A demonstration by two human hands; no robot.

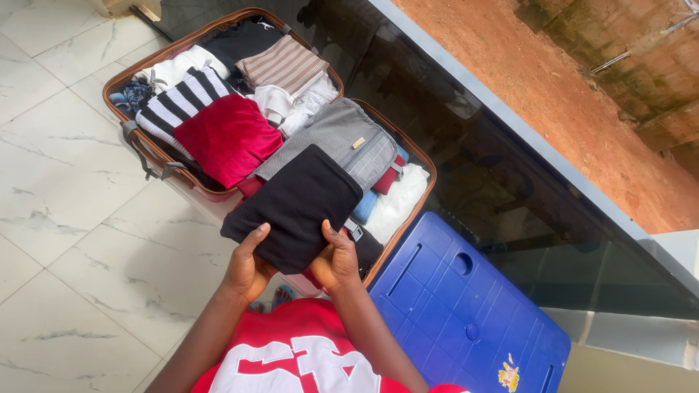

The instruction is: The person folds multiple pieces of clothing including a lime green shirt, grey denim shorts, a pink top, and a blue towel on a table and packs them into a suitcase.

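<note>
Where white marble floor (65, 175) spreads, suitcase (186, 185) lies open.

A folded black garment (295, 207) of ribbed fabric forms a thick, roughly rectangular bundle, tilted so that its long side runs from near left to far right. It lies over the near half of an open brown-rimmed suitcase (419, 211) packed with folded clothes, its far end overlapping a grey checked piece and its near edge gripped at two corners. Whether it rests fully on the pile or is lifted slightly at the near edge is hard to tell.
</note>
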